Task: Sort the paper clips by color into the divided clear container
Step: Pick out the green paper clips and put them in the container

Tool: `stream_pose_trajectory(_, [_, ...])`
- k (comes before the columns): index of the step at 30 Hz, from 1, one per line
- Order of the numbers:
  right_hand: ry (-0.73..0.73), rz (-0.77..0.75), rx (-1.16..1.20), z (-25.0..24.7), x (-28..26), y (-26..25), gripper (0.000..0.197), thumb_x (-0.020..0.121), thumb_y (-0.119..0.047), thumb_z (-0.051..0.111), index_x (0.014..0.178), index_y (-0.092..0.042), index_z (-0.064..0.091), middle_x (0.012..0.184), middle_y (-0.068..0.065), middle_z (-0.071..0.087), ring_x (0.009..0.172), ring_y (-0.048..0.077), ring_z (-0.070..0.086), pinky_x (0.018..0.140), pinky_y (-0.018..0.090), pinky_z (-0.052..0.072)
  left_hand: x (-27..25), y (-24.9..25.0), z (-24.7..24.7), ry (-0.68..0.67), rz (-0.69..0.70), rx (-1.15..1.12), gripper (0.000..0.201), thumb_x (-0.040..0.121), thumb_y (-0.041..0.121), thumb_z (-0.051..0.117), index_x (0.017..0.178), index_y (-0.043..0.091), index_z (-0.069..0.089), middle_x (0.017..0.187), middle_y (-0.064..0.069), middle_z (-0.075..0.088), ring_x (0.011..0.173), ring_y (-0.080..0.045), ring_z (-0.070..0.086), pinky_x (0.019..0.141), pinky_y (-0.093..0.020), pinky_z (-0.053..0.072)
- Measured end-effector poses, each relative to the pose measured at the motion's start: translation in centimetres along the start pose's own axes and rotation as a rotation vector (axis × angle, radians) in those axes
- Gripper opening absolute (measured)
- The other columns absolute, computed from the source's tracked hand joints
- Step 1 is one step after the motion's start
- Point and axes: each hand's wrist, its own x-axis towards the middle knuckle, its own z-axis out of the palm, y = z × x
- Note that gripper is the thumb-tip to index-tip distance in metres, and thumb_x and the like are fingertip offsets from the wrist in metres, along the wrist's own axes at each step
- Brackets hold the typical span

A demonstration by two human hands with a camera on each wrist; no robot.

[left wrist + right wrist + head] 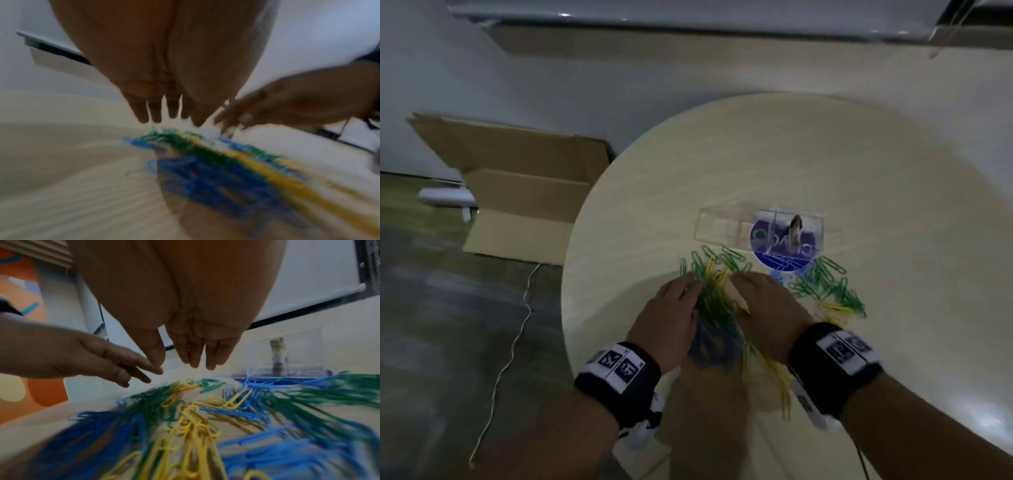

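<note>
A heap of green, yellow and blue paper clips (717, 308) lies on the round pale table (825, 164), with more green clips (828, 284) spread to the right. Behind the heap stands the divided clear container (726, 228), its right part over a blue round sticker (784, 248). My left hand (671, 308) and right hand (763, 305) hover side by side over the heap, palms down, fingers straight. The left fingers (156, 112) and right fingers (195, 352) point at the clips (193, 418) and hold nothing.
A small upright object (796, 228) stands inside the container's right compartment. A flattened cardboard box (517, 185) leans beside the table on the left, with a thin white cord (517, 329) on the floor. The table's edge curves close on the left.
</note>
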Motion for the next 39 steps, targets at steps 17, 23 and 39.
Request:
stream_pose_trajectory(17, [0.222, -0.006, 0.076, 1.9, -3.5, 7.7, 0.056, 0.083, -0.042, 0.065, 0.135, -0.033, 0.048, 0.153, 0.001, 0.032, 0.142, 0.030, 0.026, 0.112, 0.042, 0.026, 0.1, -2.7, 0.9, 0.130, 0.074, -0.007, 0.036, 0.095, 0.043, 0.048, 0.127, 0.031, 0.057, 0.134, 0.001, 0.055, 0.124, -0.028, 0.047, 0.101, -0.042, 0.044])
stream_pose_trajectory(23, [0.421, 0.582, 0.084, 0.0, -2.7, 14.4, 0.042, 0.085, -0.027, 0.063, 0.127, -0.020, 0.059, 0.124, 0.019, 0.051, 0.112, 0.040, 0.047, 0.101, 0.045, 0.033, 3.9, -1.9, -0.4, 0.155, -0.304, -0.103, 0.027, 0.091, 0.041, 0.059, 0.106, 0.019, 0.062, 0.105, -0.001, 0.057, 0.092, -0.023, 0.061, 0.079, -0.039, 0.052])
stream_pose_trajectory(39, [0.412, 0.587, 0.380, -1.2, -2.9, 13.7, 0.021, 0.084, -0.030, 0.067, 0.101, -0.020, 0.071, 0.099, 0.003, 0.073, 0.091, 0.021, 0.064, 0.074, 0.021, 0.040, 4.5, -1.3, -0.3, 0.091, -0.349, -0.384, 0.010, 0.086, 0.024, 0.071, 0.083, 0.026, 0.062, 0.081, 0.010, 0.062, 0.081, -0.012, 0.061, 0.072, -0.028, 0.046])
